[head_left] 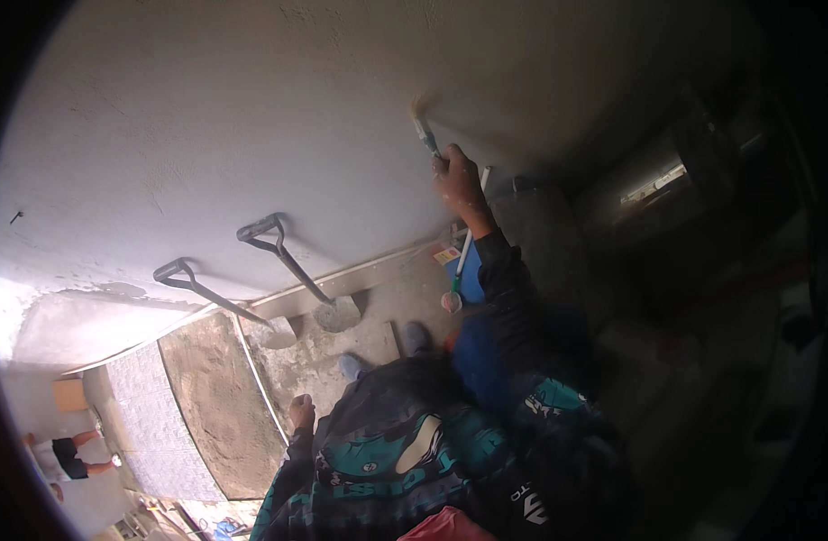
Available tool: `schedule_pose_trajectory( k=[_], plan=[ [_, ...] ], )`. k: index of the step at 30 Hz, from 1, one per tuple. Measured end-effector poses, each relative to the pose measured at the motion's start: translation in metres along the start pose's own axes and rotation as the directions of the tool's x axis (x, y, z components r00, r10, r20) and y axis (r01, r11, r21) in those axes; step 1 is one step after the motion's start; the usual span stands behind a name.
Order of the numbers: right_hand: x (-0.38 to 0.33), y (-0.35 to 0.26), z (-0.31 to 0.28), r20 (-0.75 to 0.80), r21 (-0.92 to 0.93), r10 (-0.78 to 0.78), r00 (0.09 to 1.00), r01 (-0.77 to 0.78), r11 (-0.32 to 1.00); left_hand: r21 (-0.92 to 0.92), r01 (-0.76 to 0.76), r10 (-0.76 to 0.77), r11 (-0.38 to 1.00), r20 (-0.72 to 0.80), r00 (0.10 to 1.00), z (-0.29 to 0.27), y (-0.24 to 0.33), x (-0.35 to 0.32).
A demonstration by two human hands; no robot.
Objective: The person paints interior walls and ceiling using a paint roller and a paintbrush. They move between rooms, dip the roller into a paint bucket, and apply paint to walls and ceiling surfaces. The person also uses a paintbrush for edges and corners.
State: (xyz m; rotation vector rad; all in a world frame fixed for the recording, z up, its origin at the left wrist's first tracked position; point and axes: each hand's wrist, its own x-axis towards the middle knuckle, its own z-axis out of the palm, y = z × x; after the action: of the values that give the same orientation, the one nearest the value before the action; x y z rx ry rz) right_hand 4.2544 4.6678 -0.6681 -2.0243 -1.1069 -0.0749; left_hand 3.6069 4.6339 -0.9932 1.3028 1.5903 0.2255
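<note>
My right hand (459,185) is stretched up and closed around the handle of a paintbrush (425,135). The brush's bristles meet the grey plastered wall (342,126), and a shadow falls beside them. Lower down on the left, my left hand (302,412) hangs near my side with its fingers curled; I see nothing in them. Two shovels lean on the wall in front of me: one shovel (292,270) nearer, the other shovel (217,298) further left. Both have D-shaped grips, with their blades on the floor.
A blue container (471,275) stands below my right arm, with a long white-and-green stick (462,257) across it. Left of my feet, a pale strip (259,374) borders sandy ground (215,397). Another person (71,453) is at the far left. Deep shade covers the right side.
</note>
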Motion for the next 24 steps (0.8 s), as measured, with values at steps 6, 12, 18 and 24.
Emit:
schedule_pose_trajectory(
  k=[6, 12, 18, 24],
  plan=[
    [-0.013, -0.036, -0.042, 0.669, 0.685, 0.154, 0.727, -0.683, 0.254, 0.165, -0.01, -0.002, 0.986, 0.076, 0.997, -0.004, -0.026, -0.011],
    [0.034, -0.052, -0.054, 0.581, 0.269, 0.309, 0.753, -0.535, 0.801, 0.031, -0.008, 0.01, 0.999, -0.057, 0.998, 0.006, -0.025, -0.012],
    [0.108, -0.07, -0.115, 0.178, -0.094, 0.22, 0.959, -0.206, 0.974, -0.115, 0.067, -0.08, 0.991, -0.113, 0.99, 0.014, -0.002, -0.028],
    [0.102, -0.076, -0.181, -0.265, -0.086, -0.068, 0.962, 0.047, 0.995, 0.21, -0.024, 0.028, 0.977, -0.017, 0.999, 0.019, -0.013, -0.041]
  ],
)
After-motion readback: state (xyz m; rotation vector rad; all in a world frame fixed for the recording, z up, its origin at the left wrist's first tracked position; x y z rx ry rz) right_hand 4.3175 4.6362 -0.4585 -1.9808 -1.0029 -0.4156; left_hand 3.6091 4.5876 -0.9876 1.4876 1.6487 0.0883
